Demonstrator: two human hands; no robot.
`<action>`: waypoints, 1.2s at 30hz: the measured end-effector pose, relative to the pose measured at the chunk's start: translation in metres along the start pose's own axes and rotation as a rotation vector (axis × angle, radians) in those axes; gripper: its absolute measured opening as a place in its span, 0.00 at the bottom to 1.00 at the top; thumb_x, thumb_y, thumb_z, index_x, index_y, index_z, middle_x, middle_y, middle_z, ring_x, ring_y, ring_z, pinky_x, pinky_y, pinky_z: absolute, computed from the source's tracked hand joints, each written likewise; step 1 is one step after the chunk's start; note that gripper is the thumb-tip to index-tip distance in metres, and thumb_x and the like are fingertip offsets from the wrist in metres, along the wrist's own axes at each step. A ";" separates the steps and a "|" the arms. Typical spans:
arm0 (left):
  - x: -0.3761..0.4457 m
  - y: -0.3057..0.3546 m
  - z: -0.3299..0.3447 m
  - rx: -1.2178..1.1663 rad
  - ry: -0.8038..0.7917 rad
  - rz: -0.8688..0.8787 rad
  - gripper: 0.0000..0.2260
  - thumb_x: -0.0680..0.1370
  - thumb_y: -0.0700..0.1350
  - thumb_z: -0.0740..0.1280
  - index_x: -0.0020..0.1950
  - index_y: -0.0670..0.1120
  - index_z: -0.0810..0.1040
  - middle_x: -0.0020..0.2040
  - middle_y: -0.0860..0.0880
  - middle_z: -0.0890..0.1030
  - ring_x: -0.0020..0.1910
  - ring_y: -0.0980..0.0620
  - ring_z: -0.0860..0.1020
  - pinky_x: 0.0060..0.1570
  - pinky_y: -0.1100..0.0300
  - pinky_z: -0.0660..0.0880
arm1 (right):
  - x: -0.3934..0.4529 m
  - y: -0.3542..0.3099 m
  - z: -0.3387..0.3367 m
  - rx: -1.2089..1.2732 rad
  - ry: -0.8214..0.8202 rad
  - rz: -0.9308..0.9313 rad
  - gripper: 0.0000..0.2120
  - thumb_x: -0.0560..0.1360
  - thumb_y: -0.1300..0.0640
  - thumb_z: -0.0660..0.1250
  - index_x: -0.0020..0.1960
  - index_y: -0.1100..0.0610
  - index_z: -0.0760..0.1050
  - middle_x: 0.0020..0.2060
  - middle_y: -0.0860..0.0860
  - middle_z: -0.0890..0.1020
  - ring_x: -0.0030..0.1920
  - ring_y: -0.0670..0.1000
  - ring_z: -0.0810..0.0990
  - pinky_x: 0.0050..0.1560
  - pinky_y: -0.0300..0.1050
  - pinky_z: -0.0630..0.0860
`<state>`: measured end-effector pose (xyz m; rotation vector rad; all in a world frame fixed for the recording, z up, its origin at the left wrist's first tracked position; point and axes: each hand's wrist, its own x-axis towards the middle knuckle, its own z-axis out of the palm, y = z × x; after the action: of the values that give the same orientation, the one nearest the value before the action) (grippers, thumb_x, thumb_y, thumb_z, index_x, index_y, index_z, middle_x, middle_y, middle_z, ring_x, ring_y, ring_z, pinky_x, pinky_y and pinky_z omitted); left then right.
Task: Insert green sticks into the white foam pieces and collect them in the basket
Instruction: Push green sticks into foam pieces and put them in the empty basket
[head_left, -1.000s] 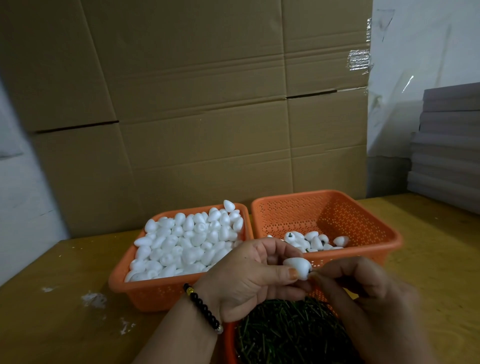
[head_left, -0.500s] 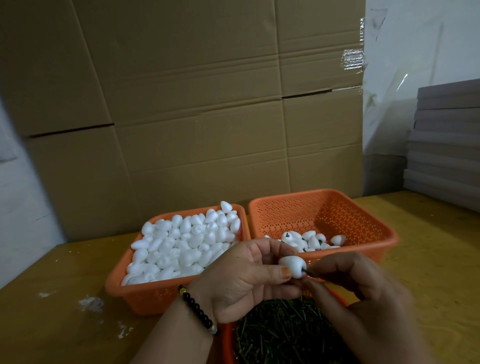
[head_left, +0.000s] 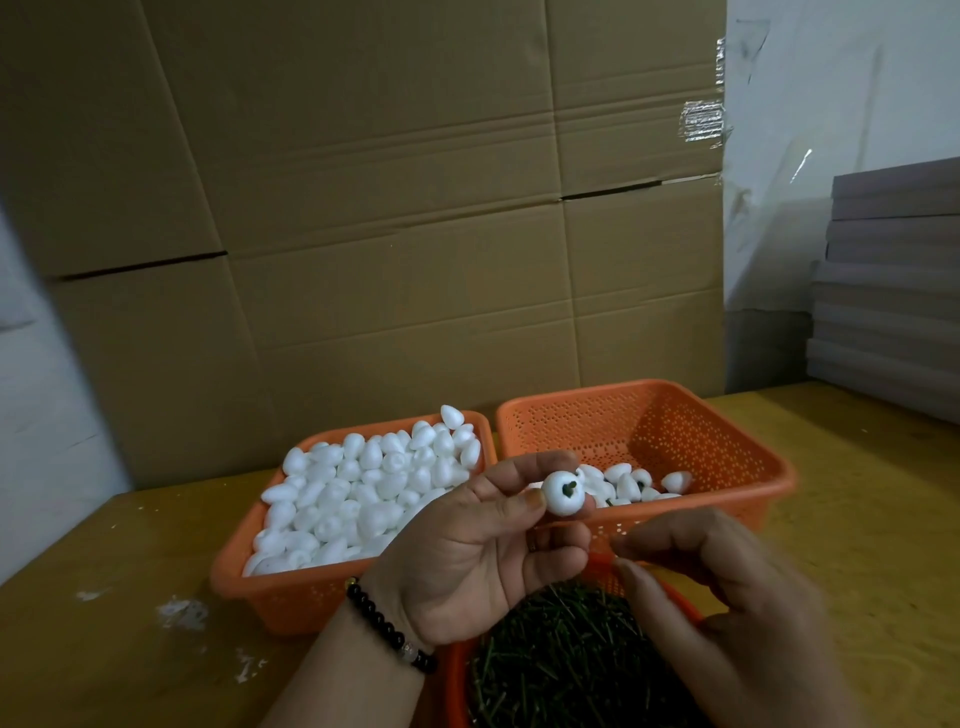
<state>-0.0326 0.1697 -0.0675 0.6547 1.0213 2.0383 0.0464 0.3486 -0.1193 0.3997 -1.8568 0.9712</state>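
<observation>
Foam piece (head_left: 563, 493), green stick (head_left: 568, 488) already seated, pinched by left hand (head_left: 483, 551) just before far-right basket (head_left: 748, 499); right hand (head_left: 727, 608) loosely curled, empty; probably featherlight, dentable, best held gently round the sides, never by the stub.

A single head-worn camera looks forward and down from the person's seat, close over both hands at the frame's bottom. It faces the yellow table (head_left: 857, 519), two orange baskets (head_left: 769, 499) in mid-distance, and a cardboard wall (head_left: 389, 234) behind them.
</observation>
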 end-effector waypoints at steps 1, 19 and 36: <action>0.000 0.000 0.000 -0.005 0.003 0.000 0.16 0.70 0.36 0.75 0.58 0.41 0.81 0.49 0.37 0.81 0.43 0.44 0.82 0.42 0.55 0.82 | 0.000 0.000 0.000 -0.003 -0.003 -0.003 0.08 0.69 0.49 0.70 0.44 0.52 0.80 0.42 0.41 0.81 0.42 0.42 0.83 0.40 0.42 0.79; 0.010 -0.002 -0.007 -0.028 0.262 0.027 0.11 0.73 0.44 0.68 0.54 0.46 0.83 0.49 0.43 0.83 0.37 0.52 0.78 0.34 0.62 0.76 | 0.001 -0.002 0.001 0.001 -0.023 -0.010 0.07 0.70 0.49 0.70 0.43 0.53 0.79 0.41 0.43 0.81 0.41 0.43 0.82 0.38 0.42 0.80; 0.059 0.002 -0.012 0.743 0.591 0.096 0.06 0.75 0.38 0.71 0.50 0.44 0.78 0.37 0.46 0.79 0.33 0.52 0.78 0.34 0.57 0.78 | 0.003 -0.008 -0.001 -0.037 -0.097 -0.046 0.07 0.70 0.51 0.68 0.41 0.54 0.79 0.39 0.43 0.80 0.40 0.40 0.80 0.38 0.37 0.77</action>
<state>-0.0764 0.2114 -0.0660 0.4557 2.1809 1.9461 0.0508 0.3441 -0.1131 0.4724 -1.9412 0.8992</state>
